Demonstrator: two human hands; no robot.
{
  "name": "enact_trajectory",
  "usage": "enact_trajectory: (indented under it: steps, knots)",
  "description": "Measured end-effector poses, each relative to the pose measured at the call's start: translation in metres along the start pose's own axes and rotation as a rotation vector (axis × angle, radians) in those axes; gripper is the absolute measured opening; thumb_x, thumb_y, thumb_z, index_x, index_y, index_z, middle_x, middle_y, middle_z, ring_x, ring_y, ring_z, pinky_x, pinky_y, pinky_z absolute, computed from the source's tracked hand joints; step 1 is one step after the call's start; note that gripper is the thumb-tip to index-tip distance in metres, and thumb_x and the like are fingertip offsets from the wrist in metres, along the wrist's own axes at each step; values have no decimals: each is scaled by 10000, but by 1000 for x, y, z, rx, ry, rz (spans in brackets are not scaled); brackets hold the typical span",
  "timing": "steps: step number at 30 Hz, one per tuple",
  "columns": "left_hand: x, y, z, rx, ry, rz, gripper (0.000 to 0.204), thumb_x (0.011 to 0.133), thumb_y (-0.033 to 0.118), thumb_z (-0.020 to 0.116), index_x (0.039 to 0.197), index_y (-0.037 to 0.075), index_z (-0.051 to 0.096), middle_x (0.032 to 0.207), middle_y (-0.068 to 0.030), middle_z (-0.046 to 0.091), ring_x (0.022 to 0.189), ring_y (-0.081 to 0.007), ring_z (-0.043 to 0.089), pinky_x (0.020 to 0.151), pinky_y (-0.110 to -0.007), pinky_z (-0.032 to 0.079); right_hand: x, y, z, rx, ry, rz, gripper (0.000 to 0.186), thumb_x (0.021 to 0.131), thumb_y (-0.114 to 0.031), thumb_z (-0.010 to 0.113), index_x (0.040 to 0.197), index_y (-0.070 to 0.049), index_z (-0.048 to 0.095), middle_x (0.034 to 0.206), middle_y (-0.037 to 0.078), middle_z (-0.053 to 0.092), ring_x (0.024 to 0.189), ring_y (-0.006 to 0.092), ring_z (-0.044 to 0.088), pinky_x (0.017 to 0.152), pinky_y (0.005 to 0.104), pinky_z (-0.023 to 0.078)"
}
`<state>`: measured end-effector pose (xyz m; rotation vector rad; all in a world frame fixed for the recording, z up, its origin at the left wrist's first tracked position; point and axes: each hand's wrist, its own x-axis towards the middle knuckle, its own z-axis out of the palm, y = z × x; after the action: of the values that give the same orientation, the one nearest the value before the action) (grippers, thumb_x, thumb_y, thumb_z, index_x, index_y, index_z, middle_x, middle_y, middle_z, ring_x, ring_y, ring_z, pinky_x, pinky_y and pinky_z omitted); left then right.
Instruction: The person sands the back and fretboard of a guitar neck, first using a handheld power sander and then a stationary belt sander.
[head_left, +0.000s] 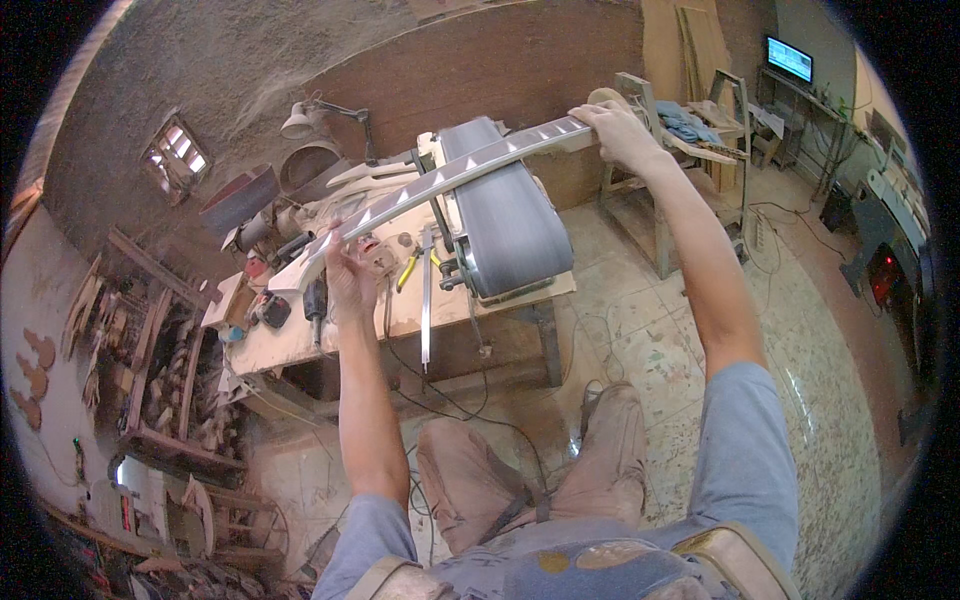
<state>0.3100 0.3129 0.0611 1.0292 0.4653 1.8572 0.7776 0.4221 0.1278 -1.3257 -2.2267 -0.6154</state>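
A guitar neck [440,186] with a dark fretboard and pale inlays stretches across the belt sander [510,235], tilted up toward the right. My left hand [352,278] is closed around its left end, near the pale headstock. At the other end, my right hand [622,137] grips the pale heel, fingers over the top. The middle of the neck lies over the sander's wide grey belt; whether it touches the belt I cannot tell. The belt's surface looks streaked. Below my left hand, the bench holds yellow-handled pliers [407,271] and a long metal bar [427,325].
The wooden workbench [275,348] carries a dark power tool [315,300], pale wood pieces [372,182] and a desk lamp [298,122]. Cables [470,412] trail over the floor before my legs. A wooden frame stand [655,225] stands right; shelves [150,370] hold wood at left.
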Motion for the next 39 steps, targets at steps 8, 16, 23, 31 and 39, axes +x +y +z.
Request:
enact_trajectory:
  steps: [8,16,23,31,39]
  knots:
    - [27,-86,59,9,-63,16,457,969,301,659,1364,112,527,1291,-85,593,1102,-167,631,870,-324,552,-53,91,-25,-55,-15,154,671,724,13,736,1358,-122,564,1351,96,616,1275,326,523,1114,430,398]
    - [-13,-76,144,-116,-132,-245,528,891,294,729,1325,82,516,1264,-139,572,1141,-241,610,946,-382,564,-72,115,-59,-232,-165,237,679,755,-143,808,1376,-97,536,1413,112,562,1316,338,477,1142,446,364]
    - [-11,-68,122,-31,-34,-142,544,853,258,772,1306,69,538,1260,-130,567,1168,-230,569,1006,-382,504,-45,103,-38,-222,-172,241,710,725,-67,792,1386,-125,539,1442,95,544,1377,365,422,1152,465,357]
    - [2,-63,81,54,27,14,486,842,244,795,1256,73,606,1277,-47,576,1297,-177,438,1165,-342,242,-26,91,-10,-253,-89,172,717,754,4,702,1423,-177,517,1497,87,494,1401,376,393,1163,480,343]
    - [9,-43,33,46,16,114,427,883,196,761,1257,67,601,1266,-59,600,1249,-175,497,1137,-338,312,-6,25,-20,-239,-118,149,521,896,-103,614,1402,-203,535,1488,65,501,1401,363,402,1163,536,300]
